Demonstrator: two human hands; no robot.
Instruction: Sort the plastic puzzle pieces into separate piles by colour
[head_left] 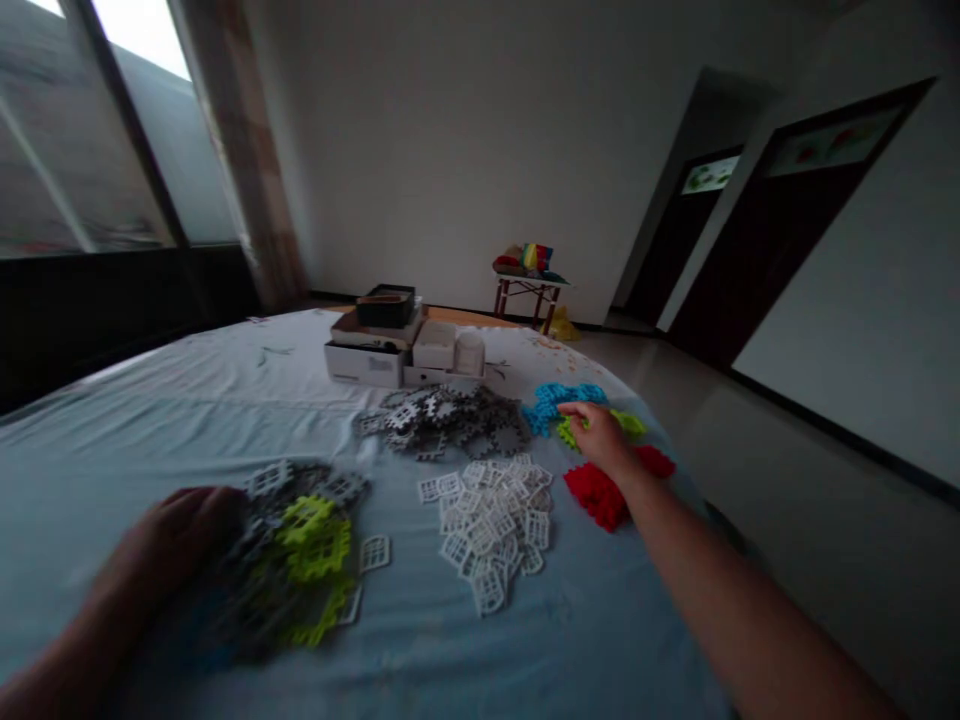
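My left hand [187, 520] rests at the left side of a mixed heap of grey connecting plates [266, 530] and yellow-green connecting plates [319, 540]. Its fingers look stretched out, though dim and partly blurred. Reaching across the right side, my right hand [596, 435] hovers over or touches a small yellow-green pile [628, 424]. The index finger points left; the other fingers are partly hidden, and I see nothing clearly held. Blue plates [562, 398] lie just beyond this hand. Red plates [600, 495] are below the wrist.
White window-shaped pieces [495, 515] form a pile mid-table, with a single white window piece [375, 552] apart. Behind it spreads a grey pile [450, 415]. Open boxes [367, 365] stand at the back of the cloth-covered table [450, 660]. A small side table [529, 282] stands by the wall.
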